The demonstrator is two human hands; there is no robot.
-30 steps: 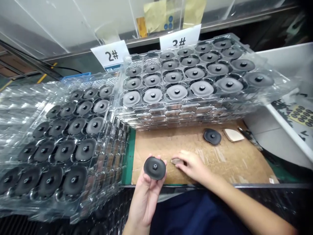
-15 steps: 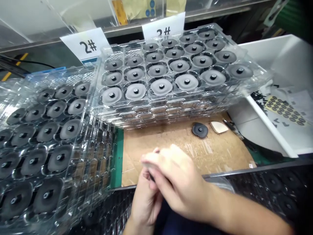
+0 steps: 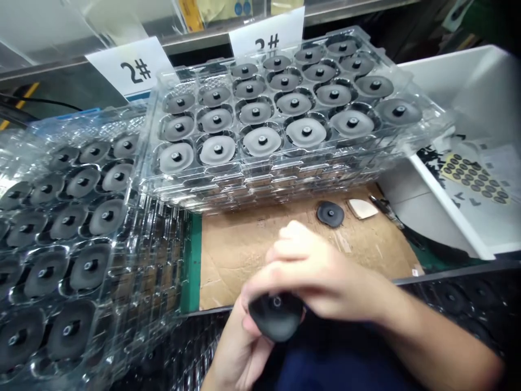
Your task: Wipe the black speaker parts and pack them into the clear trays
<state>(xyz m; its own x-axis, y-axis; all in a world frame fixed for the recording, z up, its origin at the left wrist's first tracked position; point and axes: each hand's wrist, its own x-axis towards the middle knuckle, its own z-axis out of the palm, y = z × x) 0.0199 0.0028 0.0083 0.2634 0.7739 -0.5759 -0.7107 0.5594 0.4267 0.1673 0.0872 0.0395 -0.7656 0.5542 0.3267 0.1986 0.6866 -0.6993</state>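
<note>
A black rounded disc with a small hub in its face is tilted toward me, low in the middle of the view. My left hand grips it from below and to the left. Over its upper edge lies my right hand, fingers curled and somewhat blurred, also holding it. A similar black disc lies alone on the cardboard sheet. To its right is a cream-coloured pad.
A stack of clear trays filled with black discs stands behind my hands. Another tray stack rises on the left. At right, a white bin holds small black pieces and a yellow sticker sheet. A pen-like tool lies beside it.
The disc, mostly hidden between my hands before, now shows its hubbed face. My right hand has shifted slightly right and its fingers have moved across the top. The view has shifted slightly.
</note>
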